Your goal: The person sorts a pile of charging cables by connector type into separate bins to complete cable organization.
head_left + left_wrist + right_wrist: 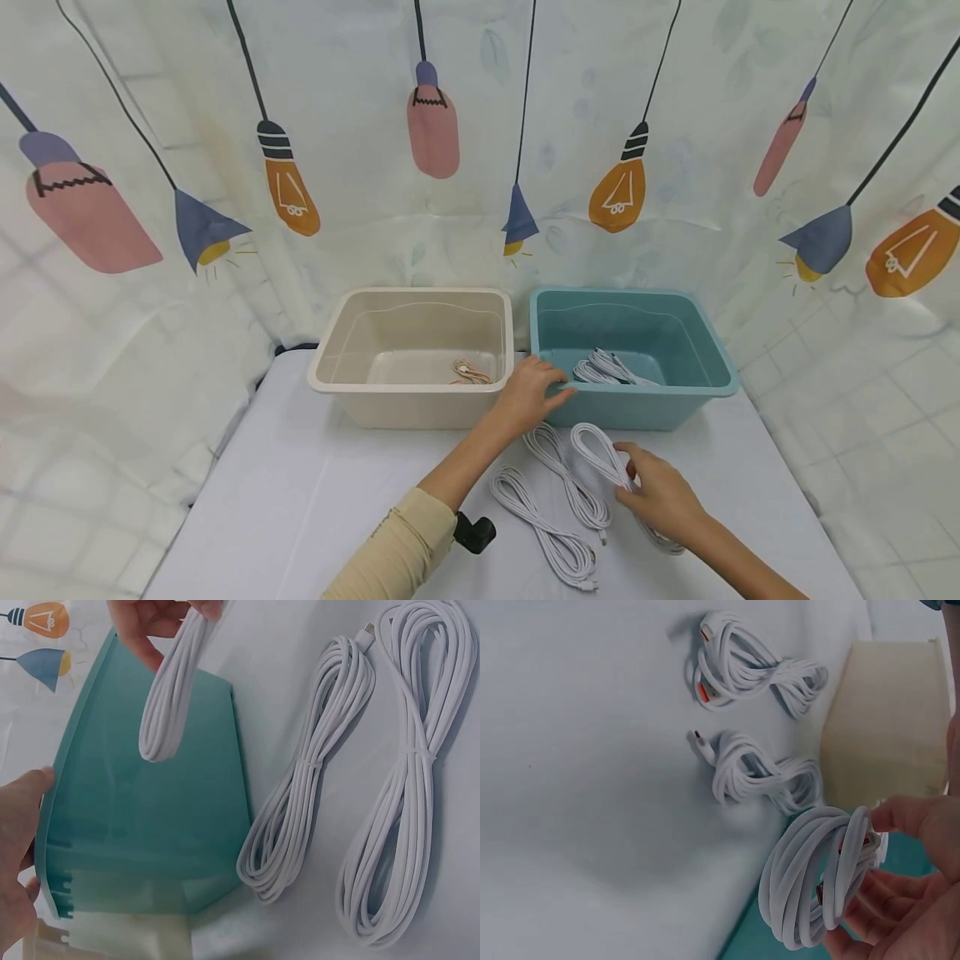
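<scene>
My right hand (660, 492) holds a coiled white USB cable (600, 454) by its middle, above the table in front of the teal bin (637, 408). In the right wrist view the thumb and fingers pinch this bundle, and its plugs show among the loops. At the teal bin's front left corner, my left hand (528, 392) grips the rim. Two more coiled white USB cables, one nearer the bin (566, 479) and one nearer me (543, 529), lie side by side between the arms. Inside the teal bin rests a pile of white cables (607, 367).
Left of the teal bin stands a beige bin (420, 408) with a small orange-tan cord (471, 372) in it. A black object (474, 533) shows beside the left sleeve. Behind the bins hangs a curtain (465, 233) printed with lamps, and a white cloth covers the table (300, 500).
</scene>
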Motion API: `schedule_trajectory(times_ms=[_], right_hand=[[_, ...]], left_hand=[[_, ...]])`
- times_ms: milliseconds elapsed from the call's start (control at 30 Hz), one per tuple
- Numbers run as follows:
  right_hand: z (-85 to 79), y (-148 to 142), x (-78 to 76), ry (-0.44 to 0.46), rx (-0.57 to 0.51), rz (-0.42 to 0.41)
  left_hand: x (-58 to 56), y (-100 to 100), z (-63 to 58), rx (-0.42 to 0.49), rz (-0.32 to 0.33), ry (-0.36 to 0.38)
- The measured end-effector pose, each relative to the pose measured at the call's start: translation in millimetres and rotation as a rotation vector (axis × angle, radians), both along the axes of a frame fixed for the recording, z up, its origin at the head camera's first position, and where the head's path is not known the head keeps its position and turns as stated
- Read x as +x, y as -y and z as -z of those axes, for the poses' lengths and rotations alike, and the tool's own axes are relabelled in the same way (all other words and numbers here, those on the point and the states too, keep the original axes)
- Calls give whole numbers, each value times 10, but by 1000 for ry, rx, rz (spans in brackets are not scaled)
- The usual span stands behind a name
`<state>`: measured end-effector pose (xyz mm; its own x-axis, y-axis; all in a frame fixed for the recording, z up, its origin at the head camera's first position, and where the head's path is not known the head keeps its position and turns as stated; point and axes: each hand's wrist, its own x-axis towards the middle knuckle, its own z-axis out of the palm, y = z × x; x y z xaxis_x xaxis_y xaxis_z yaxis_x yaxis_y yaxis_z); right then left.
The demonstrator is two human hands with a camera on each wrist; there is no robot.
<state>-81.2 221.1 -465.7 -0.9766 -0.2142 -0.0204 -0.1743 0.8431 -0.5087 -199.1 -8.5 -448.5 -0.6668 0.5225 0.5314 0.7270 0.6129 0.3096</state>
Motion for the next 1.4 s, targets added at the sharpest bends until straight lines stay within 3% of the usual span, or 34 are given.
schedule_trajectory(times_ms=[500, 767, 1033, 1400], right_hand=[[-329, -196, 68, -88, 1, -36], [-585, -252, 20, -122, 15, -53], [-848, -337, -131, -161, 2, -96], [-1163, -434, -449, -170, 2, -127]], left_hand=[[-2, -17, -6, -1, -12, 23], [3, -14, -13, -8, -19, 34], [-1, -21, -25, -27, -28, 36], [9, -21, -18, -41, -31, 31]])
